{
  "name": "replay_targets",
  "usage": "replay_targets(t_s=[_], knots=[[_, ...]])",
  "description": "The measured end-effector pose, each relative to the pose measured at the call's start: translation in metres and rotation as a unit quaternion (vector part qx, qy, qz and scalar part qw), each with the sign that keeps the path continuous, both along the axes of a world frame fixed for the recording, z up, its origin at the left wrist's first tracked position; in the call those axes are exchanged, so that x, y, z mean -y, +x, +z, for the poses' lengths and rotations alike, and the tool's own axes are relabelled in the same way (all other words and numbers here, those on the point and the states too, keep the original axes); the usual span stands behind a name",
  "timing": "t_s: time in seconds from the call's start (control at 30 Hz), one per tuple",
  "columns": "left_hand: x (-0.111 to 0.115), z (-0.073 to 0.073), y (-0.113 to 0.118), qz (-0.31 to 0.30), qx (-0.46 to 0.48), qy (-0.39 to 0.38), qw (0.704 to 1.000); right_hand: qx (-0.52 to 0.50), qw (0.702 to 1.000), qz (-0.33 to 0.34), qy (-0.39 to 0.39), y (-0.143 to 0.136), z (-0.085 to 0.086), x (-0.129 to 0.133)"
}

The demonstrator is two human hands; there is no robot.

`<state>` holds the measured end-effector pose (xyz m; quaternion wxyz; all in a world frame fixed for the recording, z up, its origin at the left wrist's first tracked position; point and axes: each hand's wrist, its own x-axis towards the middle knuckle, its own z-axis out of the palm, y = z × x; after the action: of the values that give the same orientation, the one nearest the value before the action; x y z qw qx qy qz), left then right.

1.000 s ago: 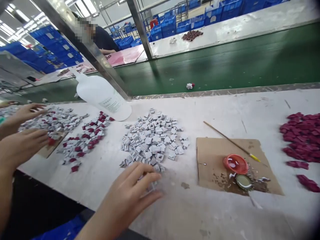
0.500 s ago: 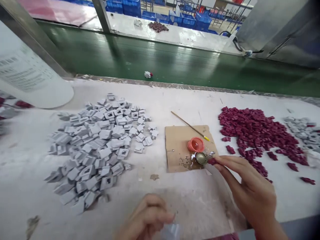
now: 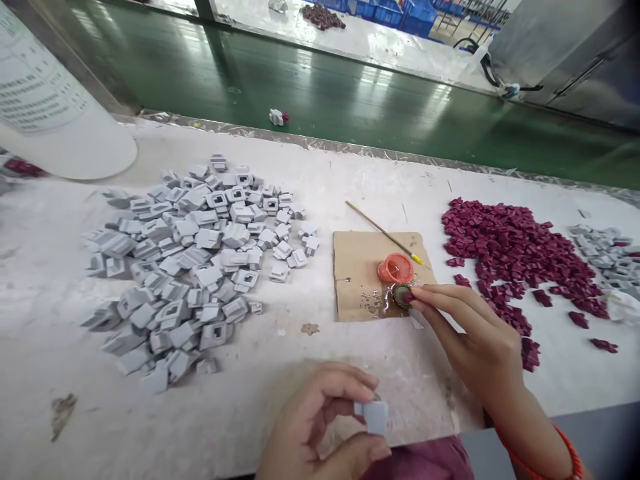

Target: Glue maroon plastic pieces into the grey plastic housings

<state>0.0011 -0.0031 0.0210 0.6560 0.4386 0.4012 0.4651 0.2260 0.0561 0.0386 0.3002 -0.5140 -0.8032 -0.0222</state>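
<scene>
Near the table's front edge, my left hand (image 3: pixel 320 420) pinches a small light-grey plastic piece (image 3: pixel 376 417) between thumb and fingers. My right hand (image 3: pixel 473 337) is closed on a small maroon plastic piece (image 3: pixel 409 296), mostly hidden by the fingertips. That piece is at the rim of a bottle cap (image 3: pixel 401 297); whether it touches the contents I cannot tell. The cap rests on a cardboard square (image 3: pixel 353 257) with shiny wet spots. Behind the cap, a red plastic cup (image 3: pixel 395 268) sits tilted, and a thin yellow-tipped stick (image 3: pixel 383 231) lies across the cardboard's far edge.
A heap of grey pieces (image 3: pixel 200 253) spreads at left, a maroon heap (image 3: pixel 510 247) at right, with more grey parts (image 3: pixel 607 257) beyond. A large white container (image 3: pixel 65 113) stands far left. A green conveyor belt (image 3: pixel 350 100) crosses behind, carrying one grey-and-maroon piece (image 3: pixel 277 117).
My left hand has risen and moved right, bringing the grey piece into clearer view. The right hand stays by the cap with the maroon piece. The view has tilted downward.
</scene>
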Motion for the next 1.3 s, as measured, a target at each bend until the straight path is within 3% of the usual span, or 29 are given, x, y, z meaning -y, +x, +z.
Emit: replay_targets(t_s=[0.13, 0.27, 0.5, 0.6, 0.7, 0.97, 1.13, 1.3], knots=[[-0.001, -0.004, -0.003, 0.014, -0.173, 0.145, 0.974, -0.021, 0.999, -0.028, 0.009, -0.001, 0.001, 0.004], [0.003, -0.007, -0.004, 0.003, -0.293, 0.203, 0.934, -0.07, 0.996, -0.046, 0.003, -0.003, 0.001, 0.01], [-0.002, -0.013, -0.003, -0.021, -0.352, 0.318, 0.88, -0.23, 0.965, -0.111, -0.063, -0.011, -0.004, 0.026], [-0.005, -0.014, 0.0, -0.012, -0.388, 0.321, 0.864, -0.29, 0.947, -0.113, -0.084, -0.019, -0.003, 0.031], [-0.007, -0.014, 0.003, -0.008, -0.386, 0.301, 0.872, -0.324, 0.936, -0.097, -0.099, -0.029, -0.002, 0.039], [-0.006, -0.013, 0.003, -0.004, -0.345, 0.278, 0.897, -0.294, 0.944, 0.042, -0.147, -0.041, -0.012, 0.068], [-0.006, -0.013, 0.003, -0.008, -0.333, 0.278, 0.901, -0.249, 0.952, 0.086, -0.155, -0.044, -0.005, 0.063], [-0.005, -0.012, 0.004, -0.003, -0.326, 0.279, 0.903, -0.18, 0.966, 0.089, -0.161, -0.047, 0.005, 0.061]])
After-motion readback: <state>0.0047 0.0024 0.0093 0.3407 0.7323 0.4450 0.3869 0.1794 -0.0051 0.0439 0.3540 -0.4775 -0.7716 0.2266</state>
